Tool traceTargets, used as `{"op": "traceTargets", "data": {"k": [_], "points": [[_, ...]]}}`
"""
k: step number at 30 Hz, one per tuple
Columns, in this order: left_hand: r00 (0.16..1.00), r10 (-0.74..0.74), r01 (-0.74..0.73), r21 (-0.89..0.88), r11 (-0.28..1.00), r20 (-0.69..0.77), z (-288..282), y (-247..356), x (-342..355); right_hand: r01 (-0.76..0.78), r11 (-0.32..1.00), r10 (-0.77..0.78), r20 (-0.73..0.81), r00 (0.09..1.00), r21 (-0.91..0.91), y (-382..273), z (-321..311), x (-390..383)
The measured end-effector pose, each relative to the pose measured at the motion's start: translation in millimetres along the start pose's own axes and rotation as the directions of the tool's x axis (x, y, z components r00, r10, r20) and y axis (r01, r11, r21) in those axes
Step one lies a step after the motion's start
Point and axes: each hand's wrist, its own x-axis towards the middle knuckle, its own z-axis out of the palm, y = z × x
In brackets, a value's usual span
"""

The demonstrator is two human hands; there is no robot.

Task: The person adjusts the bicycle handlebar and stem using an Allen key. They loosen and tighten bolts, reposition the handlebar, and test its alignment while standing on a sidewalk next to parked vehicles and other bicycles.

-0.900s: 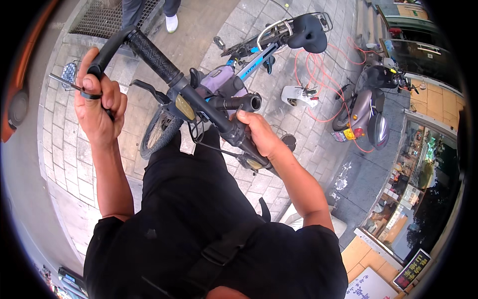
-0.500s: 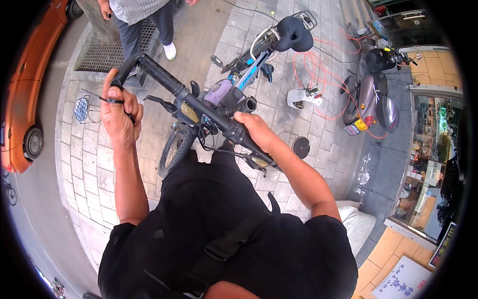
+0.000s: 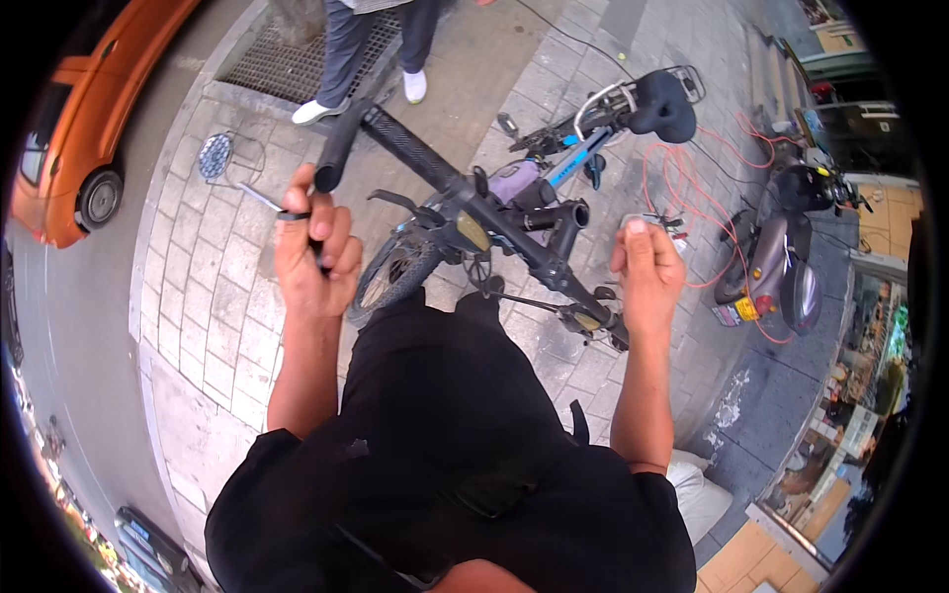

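My left hand (image 3: 321,252) is closed around a screwdriver-like tool with a thin metal shaft (image 3: 259,196) and a dark handle mostly hidden by my fingers. Just beside it is the curved black bar end (image 3: 343,148) of a bicycle handlebar (image 3: 494,227), which slants across in front of me. The handlebar has a textured black grip (image 3: 405,148) and a brake lever (image 3: 403,201). To the right of a short open-ended black tube (image 3: 568,227), my right hand (image 3: 650,267) is raised with thumb and fingers pressed together. Whatever it may pinch cannot be made out.
Beyond the handlebar are the bicycle's blue frame (image 3: 573,166) and black saddle (image 3: 664,104). A round patterned stool (image 3: 215,156) stands left. Orange hose (image 3: 682,163) loops near a parked scooter (image 3: 766,252). A person in dark trousers (image 3: 361,49) stands ahead; an orange car (image 3: 89,119) is on the road.
My right hand has left the handlebar and moved right, its fingers now pinched. My left hand, still holding the tool, is slightly lower against the bar end. The view has shifted left.
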Motion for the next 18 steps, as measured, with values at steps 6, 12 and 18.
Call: {"op": "traceTargets", "data": {"k": [6, 12, 18], "points": [[0.96, -0.279, 0.269, -0.348, 0.898, 0.023, 12, -19, 3, 0.143, 0.982, -0.16, 0.133, 0.978, 0.125, -63, 51, -38], [0.942, -0.268, 0.332, -0.442, 0.833, 0.203, 4, -38, 3, 0.44, 0.887, -0.333, 0.465, 0.82, -0.141, -89, 98, -53], [0.954, -0.194, 0.256, -0.289, 0.922, 0.229, 21, -39, 4, 0.181, 0.956, -0.26, 0.379, 0.888, 0.232, -87, 97, -47]]}}
